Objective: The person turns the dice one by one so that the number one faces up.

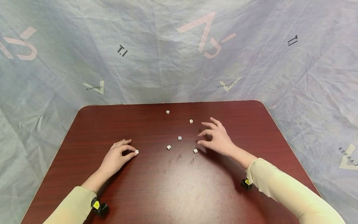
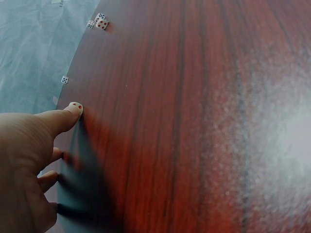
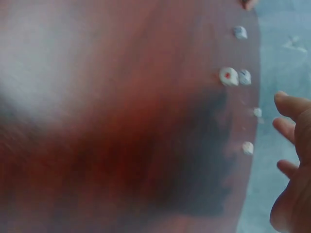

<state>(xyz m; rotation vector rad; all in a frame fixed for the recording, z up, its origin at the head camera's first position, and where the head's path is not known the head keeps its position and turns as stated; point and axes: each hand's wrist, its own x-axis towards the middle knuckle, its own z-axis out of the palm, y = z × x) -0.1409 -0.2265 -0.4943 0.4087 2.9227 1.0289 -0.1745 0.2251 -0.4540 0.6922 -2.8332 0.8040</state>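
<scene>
Currently the left fingers (image 1: 128, 147) pinch one die (image 1: 137, 151), five dice (image 1: 180, 138) lie loose

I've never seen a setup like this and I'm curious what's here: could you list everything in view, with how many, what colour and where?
Loose dice: five, white with coloured spots, scattered on the table's middle and far part
Held die: one, white, at the left hand's fingertips
Table: one, dark red-brown, under the hands
Backdrop cloth: number of pieces unclear, grey-blue, behind and beside the table
Printed marks: several, pink, black and cream, on the cloth
Wrist cameras: two, black and yellow, one at each wrist
Sleeves: two, pale yellow, on the arms
Left hand: one, bare, pinching the held die
Right hand: one, bare, near the rightmost dice, holding nothing
</scene>
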